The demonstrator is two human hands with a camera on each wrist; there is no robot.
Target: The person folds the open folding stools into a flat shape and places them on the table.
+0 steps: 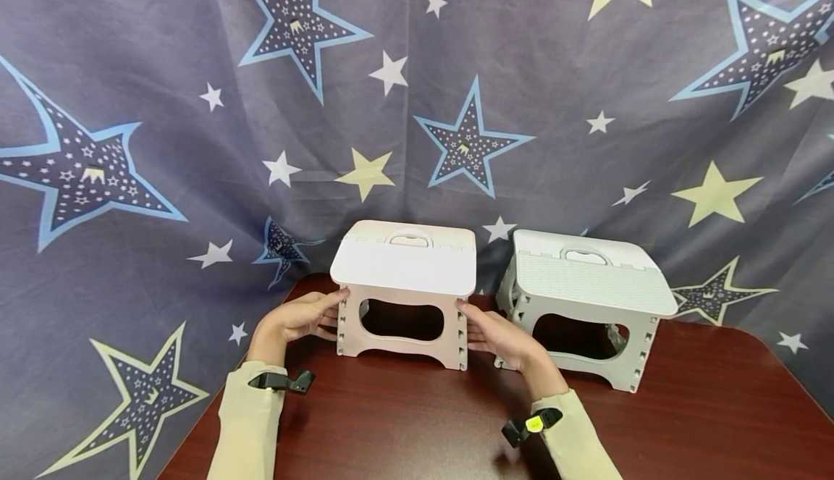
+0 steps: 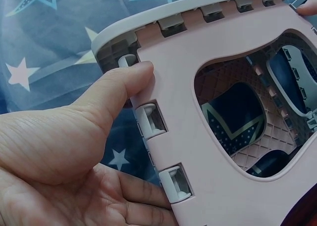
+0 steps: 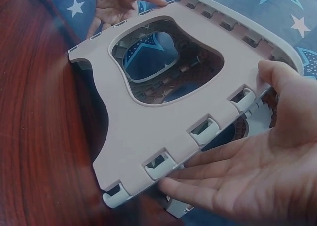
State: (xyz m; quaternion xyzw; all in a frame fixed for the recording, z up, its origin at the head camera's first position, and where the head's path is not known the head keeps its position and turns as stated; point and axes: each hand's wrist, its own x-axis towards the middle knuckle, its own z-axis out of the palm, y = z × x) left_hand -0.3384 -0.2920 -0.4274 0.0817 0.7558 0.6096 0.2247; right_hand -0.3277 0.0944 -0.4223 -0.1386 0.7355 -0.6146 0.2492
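A pink folding step stool [image 1: 402, 328] with a white top stands unfolded on the table. My left hand [image 1: 306, 318] holds its left side. In the left wrist view the thumb [image 2: 133, 80] lies on the front panel near the upper corner, with the fingers along the side edge. On the opposite side my right hand [image 1: 500, 337] grips the stool. Its thumb [image 3: 280, 75] presses the front panel close under the top, and the other fingers [image 3: 208, 186] reach along the hinged side. A carry handle [image 1: 409, 237] shows in the stool's top.
Just right of the pink stool stands a second unfolded folding stool [image 1: 586, 321], pale grey-green and white, close behind my right hand. Both are on a dark red wooden table [image 1: 404, 422]. A grey-blue cloth with stars [image 1: 417, 89] hangs right behind the table.
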